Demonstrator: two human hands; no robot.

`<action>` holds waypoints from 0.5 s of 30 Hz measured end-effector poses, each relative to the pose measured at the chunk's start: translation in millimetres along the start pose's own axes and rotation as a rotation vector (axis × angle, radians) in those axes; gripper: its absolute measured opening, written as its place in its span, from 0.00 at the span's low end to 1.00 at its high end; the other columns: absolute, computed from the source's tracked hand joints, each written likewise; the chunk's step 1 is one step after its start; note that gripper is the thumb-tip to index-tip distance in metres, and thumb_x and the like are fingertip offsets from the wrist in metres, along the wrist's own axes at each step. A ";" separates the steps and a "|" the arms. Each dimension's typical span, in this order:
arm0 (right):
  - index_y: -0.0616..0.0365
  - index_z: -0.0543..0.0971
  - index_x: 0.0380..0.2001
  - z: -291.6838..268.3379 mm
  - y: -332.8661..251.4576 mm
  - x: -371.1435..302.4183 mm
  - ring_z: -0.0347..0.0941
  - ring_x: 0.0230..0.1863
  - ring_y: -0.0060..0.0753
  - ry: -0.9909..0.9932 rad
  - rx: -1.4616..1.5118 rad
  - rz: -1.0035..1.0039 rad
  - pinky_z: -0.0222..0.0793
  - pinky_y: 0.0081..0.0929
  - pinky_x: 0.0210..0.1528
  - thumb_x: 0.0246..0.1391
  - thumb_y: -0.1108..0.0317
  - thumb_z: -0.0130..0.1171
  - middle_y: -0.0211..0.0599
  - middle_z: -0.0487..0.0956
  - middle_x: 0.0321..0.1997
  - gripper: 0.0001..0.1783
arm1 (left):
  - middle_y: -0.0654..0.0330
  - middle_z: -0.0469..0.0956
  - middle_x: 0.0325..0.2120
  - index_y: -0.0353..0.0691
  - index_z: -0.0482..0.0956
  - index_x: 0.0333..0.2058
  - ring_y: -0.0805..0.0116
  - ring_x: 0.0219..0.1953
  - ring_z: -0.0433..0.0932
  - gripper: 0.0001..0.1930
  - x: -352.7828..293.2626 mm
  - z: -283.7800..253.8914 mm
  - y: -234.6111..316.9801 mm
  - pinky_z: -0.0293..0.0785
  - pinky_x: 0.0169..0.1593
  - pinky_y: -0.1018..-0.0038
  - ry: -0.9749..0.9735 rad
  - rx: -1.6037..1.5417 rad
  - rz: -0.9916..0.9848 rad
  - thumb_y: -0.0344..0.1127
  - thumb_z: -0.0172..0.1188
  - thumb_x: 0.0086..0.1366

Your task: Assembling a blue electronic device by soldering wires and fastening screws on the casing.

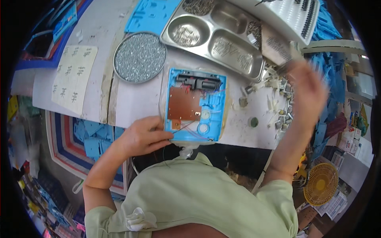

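A blue plastic casing (220,115) lies open on the table in front of me. Inside it are a brown circuit board (184,104), a black component (200,82) along the far end and thin wires. My left hand (145,137) grips the casing's near left corner between thumb and fingers, beside a thin dark wire. Out to the right, my right hand (308,85) is raised over small loose parts (278,101) scattered at the table's right side. Motion smears its fingers, so whether it holds anything is hidden.
A compartmented metal tray (208,33) with screws and pins stands at the back. Left of it are a round dish of small metal pieces (140,57) and blue panels (151,16). A marked paper sheet (75,79) lies far left. A white rack (289,18) stands back right, a yellow fan (320,184) lower right.
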State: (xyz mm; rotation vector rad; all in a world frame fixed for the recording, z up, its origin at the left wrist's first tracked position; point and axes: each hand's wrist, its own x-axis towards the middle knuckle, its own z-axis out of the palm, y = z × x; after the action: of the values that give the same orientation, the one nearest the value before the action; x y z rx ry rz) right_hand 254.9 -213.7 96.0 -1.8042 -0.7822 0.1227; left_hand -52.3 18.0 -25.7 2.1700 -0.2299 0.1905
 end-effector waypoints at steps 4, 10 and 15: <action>0.55 0.81 0.35 68.0 24.6 -84.1 0.74 0.41 0.41 -0.596 -0.179 -0.309 0.69 0.36 0.47 0.51 0.73 0.68 0.32 0.81 0.35 0.08 | 0.59 0.73 0.27 0.44 0.86 0.38 0.59 0.29 0.76 0.14 -3.8 -2.7 4.6 0.73 0.31 0.66 0.001 -0.004 -0.045 0.29 0.75 0.51; 0.52 0.80 0.37 81.9 39.0 -98.7 0.72 0.45 0.40 -0.629 -0.311 -0.536 0.68 0.38 0.48 0.45 0.72 0.70 0.27 0.80 0.37 0.14 | 0.60 0.72 0.27 0.43 0.87 0.39 0.61 0.28 0.74 0.16 -3.9 0.2 3.6 0.72 0.31 0.68 0.014 -0.003 -0.062 0.29 0.76 0.49; 0.52 0.82 0.36 82.7 36.1 -105.3 0.73 0.45 0.41 -0.579 -0.269 -0.524 0.70 0.37 0.47 0.39 0.71 0.74 0.27 0.82 0.40 0.16 | 0.60 0.72 0.28 0.44 0.87 0.39 0.62 0.28 0.74 0.16 -6.9 3.9 4.4 0.71 0.30 0.68 0.042 0.005 -0.074 0.29 0.77 0.49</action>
State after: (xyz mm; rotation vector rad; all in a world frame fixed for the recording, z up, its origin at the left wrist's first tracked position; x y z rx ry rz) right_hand 152.6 -212.1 2.4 -1.7615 -1.7279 0.2051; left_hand -59.8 13.0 -26.0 2.1737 -0.1250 0.1942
